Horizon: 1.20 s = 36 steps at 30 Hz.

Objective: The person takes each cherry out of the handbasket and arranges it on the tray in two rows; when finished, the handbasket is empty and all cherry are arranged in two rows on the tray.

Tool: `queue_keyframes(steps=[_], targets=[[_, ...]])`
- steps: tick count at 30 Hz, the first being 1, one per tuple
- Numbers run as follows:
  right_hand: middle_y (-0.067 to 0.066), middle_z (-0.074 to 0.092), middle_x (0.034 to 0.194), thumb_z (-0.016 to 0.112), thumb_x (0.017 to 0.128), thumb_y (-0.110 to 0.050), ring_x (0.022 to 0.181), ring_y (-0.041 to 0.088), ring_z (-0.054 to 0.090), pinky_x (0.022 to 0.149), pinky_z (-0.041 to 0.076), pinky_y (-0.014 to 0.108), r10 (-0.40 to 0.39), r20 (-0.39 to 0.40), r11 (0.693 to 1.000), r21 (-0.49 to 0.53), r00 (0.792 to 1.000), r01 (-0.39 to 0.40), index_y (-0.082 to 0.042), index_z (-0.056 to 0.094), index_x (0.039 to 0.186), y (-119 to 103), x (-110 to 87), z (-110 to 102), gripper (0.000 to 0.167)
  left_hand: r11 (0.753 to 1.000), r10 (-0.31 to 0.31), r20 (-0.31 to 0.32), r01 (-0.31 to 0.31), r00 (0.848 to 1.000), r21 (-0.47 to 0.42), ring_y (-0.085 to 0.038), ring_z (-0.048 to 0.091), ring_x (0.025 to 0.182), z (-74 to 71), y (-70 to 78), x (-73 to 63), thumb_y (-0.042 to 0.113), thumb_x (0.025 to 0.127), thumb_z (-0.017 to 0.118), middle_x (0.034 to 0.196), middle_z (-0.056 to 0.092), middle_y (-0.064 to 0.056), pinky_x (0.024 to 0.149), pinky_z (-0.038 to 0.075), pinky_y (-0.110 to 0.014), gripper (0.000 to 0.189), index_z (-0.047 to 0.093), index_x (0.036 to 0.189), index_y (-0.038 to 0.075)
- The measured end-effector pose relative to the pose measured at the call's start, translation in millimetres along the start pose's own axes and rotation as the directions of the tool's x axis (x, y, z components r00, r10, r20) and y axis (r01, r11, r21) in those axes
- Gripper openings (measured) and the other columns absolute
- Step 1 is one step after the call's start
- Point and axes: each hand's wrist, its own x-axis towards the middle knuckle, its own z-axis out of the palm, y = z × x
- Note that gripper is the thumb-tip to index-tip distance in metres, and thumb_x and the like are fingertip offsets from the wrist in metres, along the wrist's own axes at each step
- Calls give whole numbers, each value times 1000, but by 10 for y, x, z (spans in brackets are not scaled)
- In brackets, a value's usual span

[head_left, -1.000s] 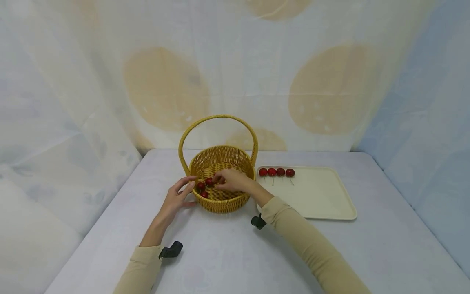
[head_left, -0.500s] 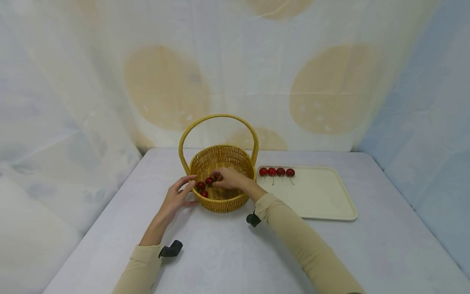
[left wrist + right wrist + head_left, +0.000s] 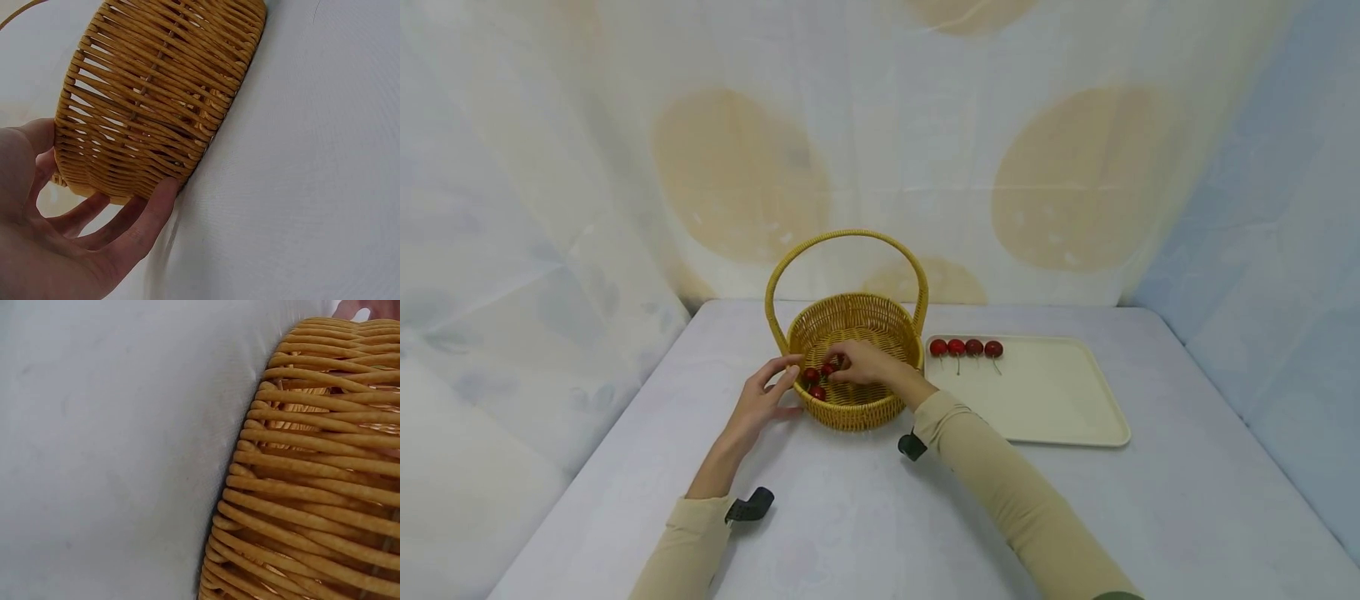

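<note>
A yellow wicker basket (image 3: 850,417) with a tall arched handle stands on the table. My left hand (image 3: 762,404) grips its left side; in the left wrist view the thumb lies at the rim and the fingers (image 3: 153,215) curve along the outer wall. Inside the basket, my right hand (image 3: 863,364) has its fingertips down, pinching a dark red cherry (image 3: 843,362) that is partly hidden by the fingers. Other red cherries (image 3: 817,392) lie close by at the basket's left side. The right wrist view is mostly filled by the basket's wicker wall (image 3: 325,475).
To the right of the basket lies a cream rectangular tray (image 3: 1052,400). A row of several stemmed cherries (image 3: 957,347) sits along its back left edge. A pale cloth covers the table (image 3: 865,517), and patterned curtains (image 3: 910,150) hang behind and at both sides.
My right hand has shifted slightly left and deeper into the basket, its sleeve following. A dark cherry now shows between its fingers. The left hand stays at the basket's side.
</note>
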Motion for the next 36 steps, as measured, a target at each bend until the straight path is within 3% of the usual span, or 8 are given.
queue_keyframes(steps=[10,21,36], targets=[[4,69,119,69,93,-23,98,17,67,82,58,25,12,9,999,-52,1000,-12,-13,65,124,-1,-49,19,32,1000,-16,-7,16,1000,-15,-42,41,138,7,-29,0,34,102,52,155,35,-7,90,55,-60,44,48,142,15],[3,70,109,70,92,-24,97,15,65,86,57,27,46,-14,996,-81,999,-47,-16,67,119,-24,-121,6,28,1000,-19,-8,18,1000,-17,-42,40,139,17,-44,-9,33,102,52,157,33,-7,90,55,-60,49,45,145,10],[10,71,107,71,91,-19,99,25,65,87,56,36,-55,-101,997,-51,993,50,-9,68,118,-68,-238,-190,28,1000,-11,-12,11,1000,3,-42,41,138,8,-7,15,33,103,52,156,34,-7,91,55,-59,45,47,143,14]])
